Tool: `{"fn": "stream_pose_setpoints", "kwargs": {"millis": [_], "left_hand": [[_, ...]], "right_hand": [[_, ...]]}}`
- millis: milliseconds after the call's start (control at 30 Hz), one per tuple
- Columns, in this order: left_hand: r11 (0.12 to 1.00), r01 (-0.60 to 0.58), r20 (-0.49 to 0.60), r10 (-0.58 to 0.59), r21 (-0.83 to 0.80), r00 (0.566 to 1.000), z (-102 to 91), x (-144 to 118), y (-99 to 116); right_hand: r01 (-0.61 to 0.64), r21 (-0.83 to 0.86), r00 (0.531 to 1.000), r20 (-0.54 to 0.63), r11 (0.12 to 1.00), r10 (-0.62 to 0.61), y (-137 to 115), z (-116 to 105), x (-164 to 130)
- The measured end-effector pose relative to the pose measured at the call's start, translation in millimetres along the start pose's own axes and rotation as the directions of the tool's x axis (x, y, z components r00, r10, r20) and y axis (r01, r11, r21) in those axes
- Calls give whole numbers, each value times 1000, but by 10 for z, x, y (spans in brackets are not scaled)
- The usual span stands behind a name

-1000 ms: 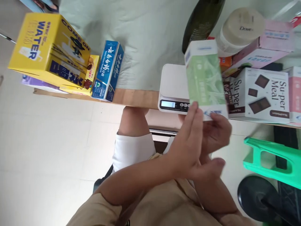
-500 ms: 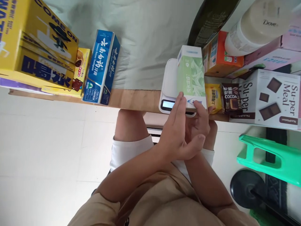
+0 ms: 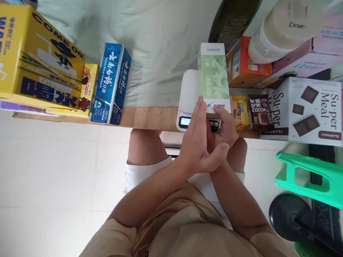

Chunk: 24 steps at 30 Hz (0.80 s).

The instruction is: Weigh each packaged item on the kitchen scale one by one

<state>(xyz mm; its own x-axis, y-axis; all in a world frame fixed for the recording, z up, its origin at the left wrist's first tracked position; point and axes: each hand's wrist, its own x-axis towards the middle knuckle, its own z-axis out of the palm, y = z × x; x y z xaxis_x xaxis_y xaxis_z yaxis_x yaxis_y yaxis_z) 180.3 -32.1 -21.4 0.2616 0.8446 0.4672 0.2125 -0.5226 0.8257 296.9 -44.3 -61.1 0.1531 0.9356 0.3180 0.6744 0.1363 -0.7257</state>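
Observation:
A green and white toothpaste box lies lengthwise over the right part of a white digital kitchen scale, whose small display is lit. My left hand is stretched out, fingers together and thumb apart, with its fingertips against the box's near left corner. Bent fingers of my right hand are at the near right corner of the same box. My left hand crosses over the right wrist and hides part of that hand. Below the box's near end, the scale's round buttons show.
To the left are a blue toothpaste box and yellow cartons. To the right stand snack packets, a white Su-per Meal box, an orange box, a Dove bottle and a dark bottle. A green stool is below.
The green toothpaste box has shifted away from me relative to the scale, uncovering its buttons. Both hands have moved slightly forward with it. The whole view has shifted a little.

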Motion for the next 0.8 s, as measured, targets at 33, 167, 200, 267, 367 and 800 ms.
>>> {"fn": "stream_pose_setpoints", "kwargs": {"millis": [33,167,200,267,367,800], "left_hand": [[1000,13,8,-13,9,1000,5,12,-31],[998,26,50,-29,59,998,2,-16,-90],[994,41,59,-47,97,997,-2,-32,-93],[976,80,64,-94,203,993,-12,-59,-98],[944,94,27,-108,316,994,-40,-54,-127],[964,-86,2,88,253,996,-93,-76,-205]], "right_hand": [[-43,-33,991,-126,999,38,-60,65,28],[-92,-78,947,-314,993,63,-227,174,68],[-83,-65,948,-314,994,59,-243,166,66],[-77,-29,955,-291,997,65,-258,131,56],[-90,-17,962,-259,996,82,-278,80,35],[116,-168,920,-353,979,-170,-180,135,-13]]}}
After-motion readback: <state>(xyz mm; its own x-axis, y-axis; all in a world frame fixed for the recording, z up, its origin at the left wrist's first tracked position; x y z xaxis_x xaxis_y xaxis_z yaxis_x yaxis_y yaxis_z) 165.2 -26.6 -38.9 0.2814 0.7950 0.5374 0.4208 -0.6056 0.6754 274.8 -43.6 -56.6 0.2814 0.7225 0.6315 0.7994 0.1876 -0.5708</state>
